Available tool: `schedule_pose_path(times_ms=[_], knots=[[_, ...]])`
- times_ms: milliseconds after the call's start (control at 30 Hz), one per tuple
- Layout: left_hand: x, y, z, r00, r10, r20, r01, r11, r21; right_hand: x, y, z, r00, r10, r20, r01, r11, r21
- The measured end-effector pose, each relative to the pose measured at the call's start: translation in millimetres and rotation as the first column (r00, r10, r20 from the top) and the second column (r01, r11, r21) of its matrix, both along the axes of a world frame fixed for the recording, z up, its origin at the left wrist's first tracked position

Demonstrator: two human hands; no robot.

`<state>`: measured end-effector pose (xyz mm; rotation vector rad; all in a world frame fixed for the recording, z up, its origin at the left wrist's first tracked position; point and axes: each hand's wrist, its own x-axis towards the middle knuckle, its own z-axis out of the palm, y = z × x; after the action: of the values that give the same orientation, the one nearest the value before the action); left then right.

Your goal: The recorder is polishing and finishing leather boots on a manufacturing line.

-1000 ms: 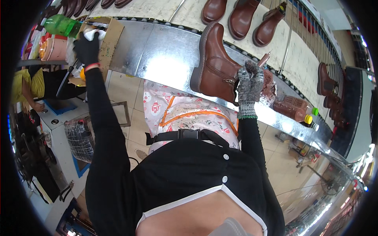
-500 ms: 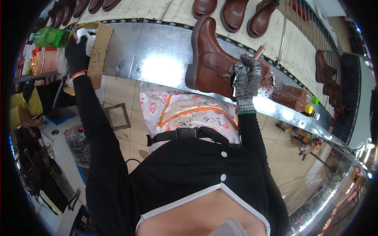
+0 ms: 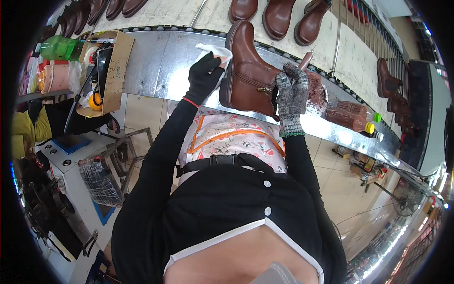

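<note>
A brown leather ankle boot (image 3: 248,71) with a side zip lies on its side along the metal ledge, its sole facing left. Around the top of its shaft my right hand (image 3: 292,90), in a grey knitted glove, is closed. My left hand (image 3: 205,75), in a black glove, pinches a crumpled white cloth (image 3: 215,51) beside the sole. The cloth appears to touch the sole's edge. Just right of my right hand are a slim brown tube (image 3: 305,60) and a brown-stained sponge-like lump (image 3: 316,89).
Several brown boots (image 3: 278,19) stand on the conveyor beyond the ledge. Bottles of brown liquid (image 3: 347,118) lie at the right. A cardboard box (image 3: 118,61) with tools and a green bottle (image 3: 59,48) are at the left. Another person in yellow (image 3: 33,128) sits at far left.
My left hand has moved right from the cardboard box to the boot's sole, bringing the white cloth along. My right hand keeps its hold on the boot, which has shifted slightly left.
</note>
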<state>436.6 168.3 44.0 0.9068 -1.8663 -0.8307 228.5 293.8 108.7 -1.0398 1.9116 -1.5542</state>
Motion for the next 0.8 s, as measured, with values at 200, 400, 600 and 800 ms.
schedule_pose_path(times_ms=[200, 400, 600, 800], knots=[[5.0, -16.3, 9.8, 0.963, -0.143, 0.229, 0.179, 0.974, -0.142, -1.4, -1.7, -1.5, 0.996, -0.027, -0.084, 0.027, 1.000, -0.008], [4.4, -42.8, 7.7, 0.918, -0.183, 0.352, 0.311, 0.883, -0.352, -3.3, -2.2, -5.8, 0.998, -0.031, -0.058, 0.031, 1.000, -0.005], [3.3, -55.2, 13.5, 0.844, -0.315, 0.434, 0.465, 0.834, -0.298, -2.4, -2.5, -4.5, 0.998, -0.030, -0.058, 0.029, 0.999, -0.018], [3.3, -51.0, 6.0, 0.838, -0.373, 0.399, 0.483, 0.846, -0.224, -3.0, -1.7, -4.7, 1.000, -0.018, -0.024, 0.017, 1.000, -0.005]])
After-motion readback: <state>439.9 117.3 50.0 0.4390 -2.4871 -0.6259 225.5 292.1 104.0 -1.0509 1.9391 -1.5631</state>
